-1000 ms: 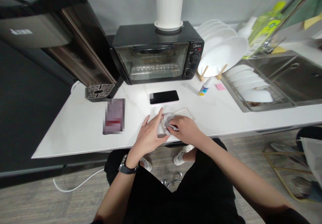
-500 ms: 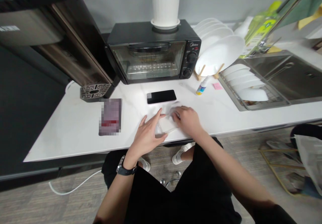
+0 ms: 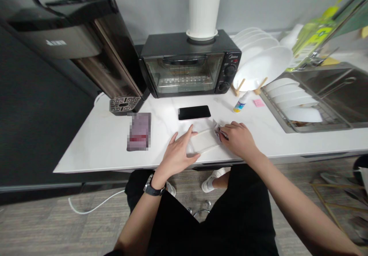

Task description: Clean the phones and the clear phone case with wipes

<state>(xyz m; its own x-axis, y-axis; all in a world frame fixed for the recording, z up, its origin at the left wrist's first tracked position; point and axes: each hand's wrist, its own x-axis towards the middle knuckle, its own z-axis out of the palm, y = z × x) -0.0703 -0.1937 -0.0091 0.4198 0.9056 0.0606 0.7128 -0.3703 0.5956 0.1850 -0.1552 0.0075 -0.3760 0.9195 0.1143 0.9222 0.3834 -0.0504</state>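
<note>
clear case [image 3: 205, 141] lies by the front edge of the surface [image 3: 94, 148], long axis running roughly along it; left hand [image 3: 179, 149] holds its left end, grip wide, right hand [image 3: 239, 138] pinches a crumpled wipe [image 3: 217, 128] at the right.

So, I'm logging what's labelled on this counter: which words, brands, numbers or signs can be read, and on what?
"Midea": toaster oven, upper right of its front.
Tall machine at left: pale lettering, too blurred.
Small bottle, green pump bottle: label print unreadable.
Pink note, oven dials: any marks too small.
Purple item: pixelated.
</note>
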